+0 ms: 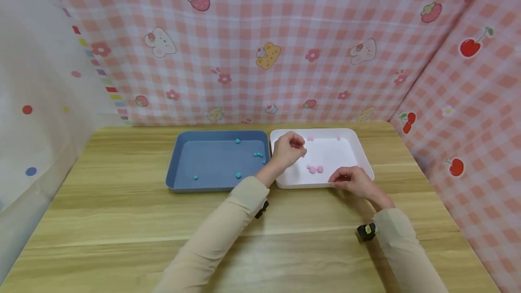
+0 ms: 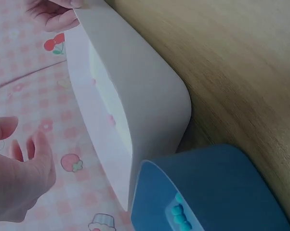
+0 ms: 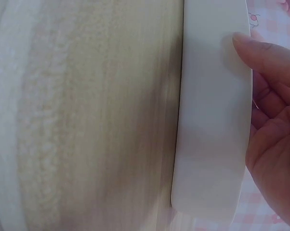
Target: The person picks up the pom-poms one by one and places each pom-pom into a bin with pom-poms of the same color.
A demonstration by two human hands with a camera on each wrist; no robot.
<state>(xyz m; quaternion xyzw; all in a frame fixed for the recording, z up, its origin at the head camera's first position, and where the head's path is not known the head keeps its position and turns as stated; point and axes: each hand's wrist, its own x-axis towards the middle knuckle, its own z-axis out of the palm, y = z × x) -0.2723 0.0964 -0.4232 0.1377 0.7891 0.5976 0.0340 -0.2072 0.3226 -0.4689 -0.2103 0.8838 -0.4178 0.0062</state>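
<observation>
My left hand (image 1: 288, 149) hovers over the left side of a white tray (image 1: 325, 152). In the left wrist view its thumb and fingers (image 2: 43, 154) stand apart with nothing seen between them. At the tray's near right edge, my right hand (image 1: 357, 182) grips the rim. The right wrist view shows the thumb (image 3: 256, 50) against the outer wall and the other fingers inside the tray. Several small pink balls (image 1: 319, 169) lie scattered on the white tray's floor, some partly hidden by the left hand.
A blue-grey tray (image 1: 211, 155) stands directly left of the white one, holding several small teal balls (image 1: 238, 175). Both rest on a wooden table (image 1: 122, 220). A pink checked cloth (image 1: 244, 21) hangs behind and along the right side. Each wrist carries a small black device (image 1: 366, 232).
</observation>
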